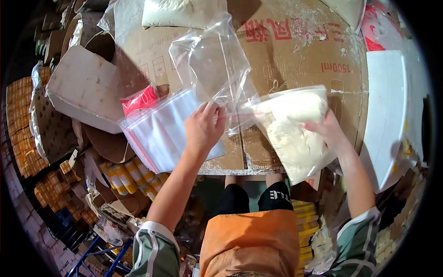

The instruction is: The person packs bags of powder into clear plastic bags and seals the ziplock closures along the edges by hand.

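Knuckles on my left hand (201, 124) cover its curled fingertips, so I cannot tell whether they pinch the mouth of the powder-filled zip bag (295, 134) or the loose clear plastic bag (207, 57) beyond them. My right hand (326, 131) grasps the filled bag by its right side, thumb across the front, the other fingers hard to make out. That bag tilts between my hands, nearer the right, its mouth toward the left, its lower corner over the near edge of the flattened cardboard (295, 64).

A stack of flat zip bags (164, 124) lies left of my left hand, partly covered by that hand and wrist; a red packet (140, 98) sits at its far corner. Well beyond my left hand, another powder bag (184, 14) is cut off by the frame. White panel (383, 115) stands right of my right hand.
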`<state>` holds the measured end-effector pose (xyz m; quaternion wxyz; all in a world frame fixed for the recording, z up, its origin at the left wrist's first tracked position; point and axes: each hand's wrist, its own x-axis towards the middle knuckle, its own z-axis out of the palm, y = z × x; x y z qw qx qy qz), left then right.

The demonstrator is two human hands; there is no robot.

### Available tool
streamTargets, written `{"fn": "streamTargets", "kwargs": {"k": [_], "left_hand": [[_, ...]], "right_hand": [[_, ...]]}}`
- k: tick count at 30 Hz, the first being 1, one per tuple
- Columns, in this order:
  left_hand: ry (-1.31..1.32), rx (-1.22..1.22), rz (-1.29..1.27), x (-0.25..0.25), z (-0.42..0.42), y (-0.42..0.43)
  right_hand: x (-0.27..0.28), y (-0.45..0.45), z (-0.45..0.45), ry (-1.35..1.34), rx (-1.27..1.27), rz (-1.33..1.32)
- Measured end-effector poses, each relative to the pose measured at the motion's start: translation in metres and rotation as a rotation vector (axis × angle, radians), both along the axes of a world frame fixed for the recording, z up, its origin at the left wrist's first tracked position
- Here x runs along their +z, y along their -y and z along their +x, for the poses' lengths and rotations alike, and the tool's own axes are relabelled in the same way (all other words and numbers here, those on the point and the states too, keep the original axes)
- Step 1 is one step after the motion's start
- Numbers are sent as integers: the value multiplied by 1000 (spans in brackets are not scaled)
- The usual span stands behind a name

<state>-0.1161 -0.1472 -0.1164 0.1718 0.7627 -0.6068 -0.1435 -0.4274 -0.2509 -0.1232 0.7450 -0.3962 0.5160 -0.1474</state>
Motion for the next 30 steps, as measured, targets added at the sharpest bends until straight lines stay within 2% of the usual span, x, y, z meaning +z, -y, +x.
{"fn": "streamTargets", "kwargs": {"k": [2,5,8,10,11,13,14,15,16,18,20,21,22,24,25,26,28,29,30], "left_hand": [[-36,92,56,-4,-6,13],[-201,238,-71,-11,-17,32],[-201,179,-81,-18,-38,42],[-222,116,-67,-17,-55,46],[-267,67,-43,-15,-64,49],[-422,56,19,-8,-85,54],[-427,46,20,-11,-88,54],[-343,-11,36,-16,-89,54],[-256,-66,50,-18,-89,55],[-167,-117,46,-17,-83,57],[-34,-214,-89,-20,-76,63],[-107,-211,-13,-19,-79,68],[-104,-213,-5,-17,-80,72],[-190,-346,139,-16,-84,81],[-190,-352,167,-17,-87,85],[-199,-354,166,-17,-91,88],[-276,-328,163,-14,-97,92],[-416,-254,136,-16,-99,92],[-418,-255,141,-14,-103,92]], "right_hand": [[3,-18,-24,-8,-42,-2],[9,-48,-56,74,-405,-4],[11,-68,-67,98,-553,-44],[14,-74,-61,-14,-409,-224],[19,-74,-50,-23,-423,-225],[29,-67,-18,-130,-192,-302],[26,-65,-4,-99,-176,-298],[18,-64,6,-117,-60,-473],[20,-59,14,-277,129,-541],[7,-56,28,-412,464,-707],[7,-51,40,-472,646,-713],[8,-51,45,-510,763,-704],[2,-56,49,-504,761,-698],[-11,-68,53,-496,498,-1054],[19,-59,59,-417,434,-744],[15,-62,64,-425,436,-742],[-8,-75,70,-72,-270,-437],[-18,-81,71,-202,-189,-544],[-20,-82,72,-204,-190,-539]]}}
